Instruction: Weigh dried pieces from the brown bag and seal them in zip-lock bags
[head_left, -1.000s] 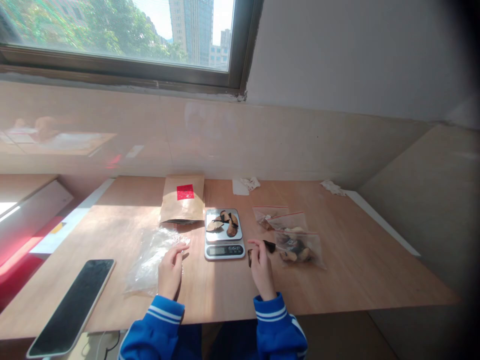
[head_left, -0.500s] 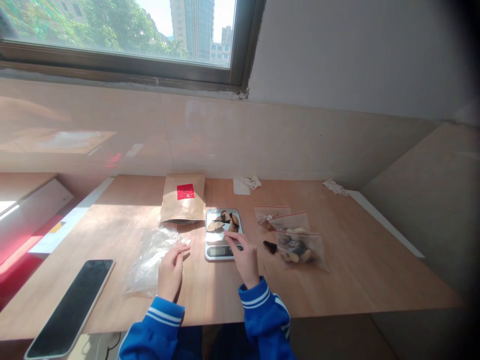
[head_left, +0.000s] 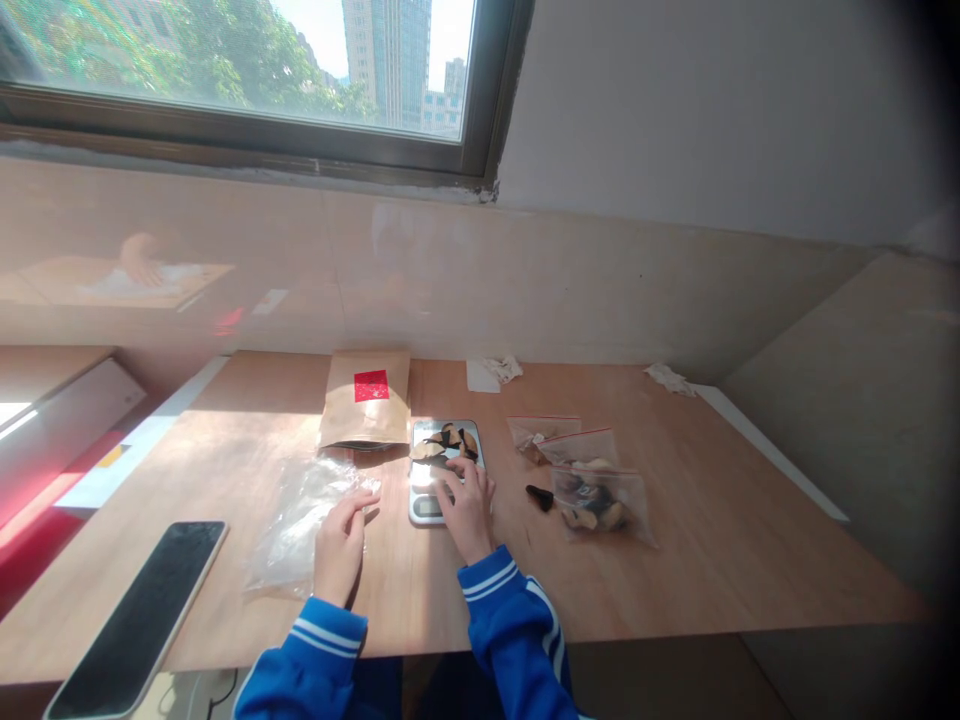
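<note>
A silver kitchen scale [head_left: 427, 508] with a small grey display carries several dried slices [head_left: 450, 437], pale with dark edges. My right hand [head_left: 468, 508] is over the scale's lower right side, its fingers apart and bent down close to the nearest slices. Whether the fingertips touch a slice is hidden. To the left, my left hand [head_left: 341, 540] lies at the right edge of a clear plastic bag [head_left: 289, 540], fingers loosely stretched with nothing gripped. One dark piece [head_left: 539, 497] lies on the table right of the scale.
Several zip bags with dried pieces, the nearest a clear zip bag [head_left: 604, 505], overlap on the right. A kraft paper pouch [head_left: 367, 415] with a red label stands behind the plastic bag. A phone [head_left: 139, 620] lies front left. Crumpled tissue [head_left: 502, 369] is at the back edge.
My right hand has shifted left over the scale, and its fingers have spread from a pinch. My left hand has stayed by the plastic bag.
</note>
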